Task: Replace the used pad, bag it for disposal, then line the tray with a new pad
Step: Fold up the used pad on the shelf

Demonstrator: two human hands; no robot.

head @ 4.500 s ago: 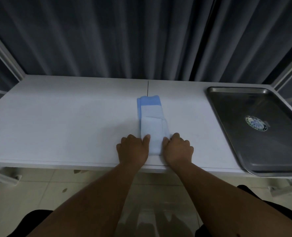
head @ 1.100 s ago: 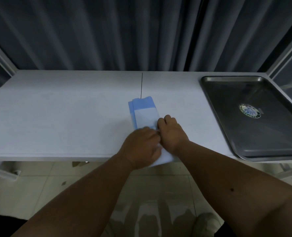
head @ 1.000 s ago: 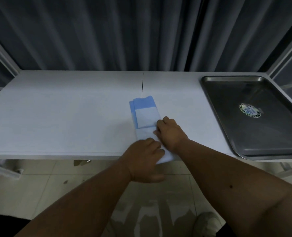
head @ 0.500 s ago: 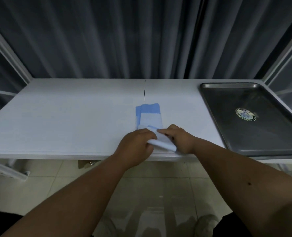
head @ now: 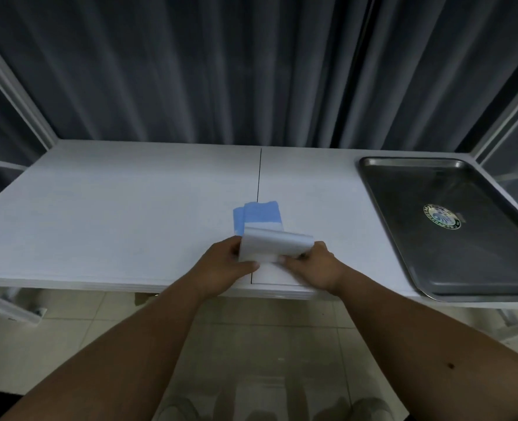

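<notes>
A folded blue-and-white pad [head: 262,218] lies lengthwise on the white table [head: 124,220], near its front edge at the centre. Its near white end [head: 274,246] is rolled up off the table. My left hand [head: 225,262] pinches that roll on its left side. My right hand [head: 313,264] pinches it on the right, thumb on top. The blue far end stays flat on the table. A bare steel tray [head: 452,229] with a round sticker lies at the right end of the table, well clear of both hands.
Dark grey curtains [head: 251,68] hang right behind the table. White frame bars [head: 17,86] slant at the left and right sides. The tray overhangs close to the table's front right edge. Tiled floor shows below the front edge.
The pad's near white end, flat under my hands a second ago, is now lifted and rolled away from me. Both hands have moved slightly forward with it.
</notes>
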